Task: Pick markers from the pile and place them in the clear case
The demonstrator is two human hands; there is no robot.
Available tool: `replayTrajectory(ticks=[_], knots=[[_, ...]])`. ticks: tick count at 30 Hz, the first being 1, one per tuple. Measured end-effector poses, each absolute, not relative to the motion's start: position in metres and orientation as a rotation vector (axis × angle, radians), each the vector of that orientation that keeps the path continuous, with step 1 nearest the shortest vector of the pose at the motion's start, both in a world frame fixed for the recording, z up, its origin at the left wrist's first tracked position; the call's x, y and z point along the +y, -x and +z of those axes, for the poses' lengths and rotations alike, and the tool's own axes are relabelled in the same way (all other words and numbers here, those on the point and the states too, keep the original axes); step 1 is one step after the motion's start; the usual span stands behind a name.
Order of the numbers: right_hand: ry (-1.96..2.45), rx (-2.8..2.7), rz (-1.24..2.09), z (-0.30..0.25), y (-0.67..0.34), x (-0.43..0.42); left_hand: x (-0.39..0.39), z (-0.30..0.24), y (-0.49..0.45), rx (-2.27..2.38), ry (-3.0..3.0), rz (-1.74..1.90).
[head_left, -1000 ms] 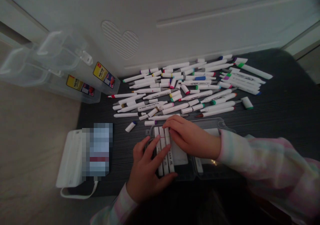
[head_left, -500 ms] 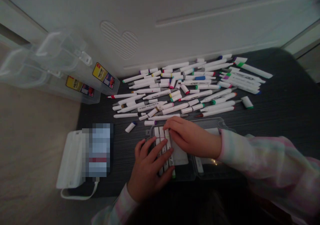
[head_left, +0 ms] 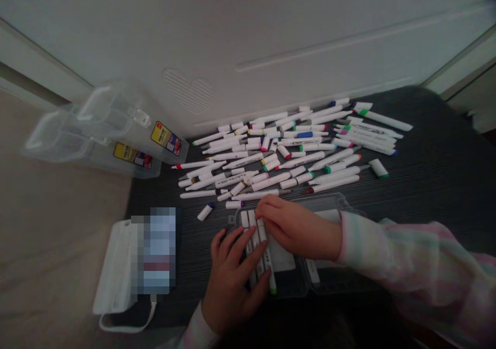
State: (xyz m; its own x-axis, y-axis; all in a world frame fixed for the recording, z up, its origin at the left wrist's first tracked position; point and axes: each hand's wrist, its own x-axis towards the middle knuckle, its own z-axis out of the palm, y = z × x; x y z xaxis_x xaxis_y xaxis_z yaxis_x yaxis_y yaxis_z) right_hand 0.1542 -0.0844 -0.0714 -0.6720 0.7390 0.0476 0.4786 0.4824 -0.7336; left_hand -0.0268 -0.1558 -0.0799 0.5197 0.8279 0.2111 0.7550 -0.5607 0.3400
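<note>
In the head view, a shallow clear case point(head_left: 307, 285) lies open on the near side of a dark, fine-lined bench point(head_left: 426, 173). At its left end a row of white markers point(head_left: 268, 261) lies side by side; the rightmost shows a green end toward the person. Black lettering runs along that barrel, too small to read. The left hand point(head_left: 236, 282) is laid over the row, palm down, with fingers spread across the barrels. The right hand point(head_left: 298, 227) is curled, fingertips at the far end of the rightmost marker; whether they pinch it or only touch it cannot be told. A pale sheet point(head_left: 284, 258) lies in the case beside the row.

Beyond the case, many loose markers point(head_left: 270, 181) and caps are scattered, some barrels printed in black, illegibly.

At the far left stand two clear boxes with handles. Each bears a yellow and dark blue label: on the nearer-right label point(head_left: 166, 138) the large word seems to read "Marker", and the left label point(head_left: 133, 155) looks alike. Their smaller print is unreadable. A phone point(head_left: 160, 251), its screen pixelated, rests by a white device point(head_left: 116, 266).
</note>
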Motion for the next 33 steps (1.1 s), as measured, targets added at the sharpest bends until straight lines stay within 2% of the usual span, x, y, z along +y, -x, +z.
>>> replayTrajectory(ticks=[4,12,33], knots=[[0.999,-2.372,1.009,-0.072,-0.153,-0.085,-0.142,-0.075,0.032,1.365,-2.578,0.532],[0.988,-2.272,1.046,-0.072,-0.154,-0.084,-0.108,-0.078,0.019,1.514,-2.384,0.853],[0.984,-2.206,1.062,-0.073,-0.154,-0.082,-0.106,-0.079,0.017,1.584,-2.298,0.671]])
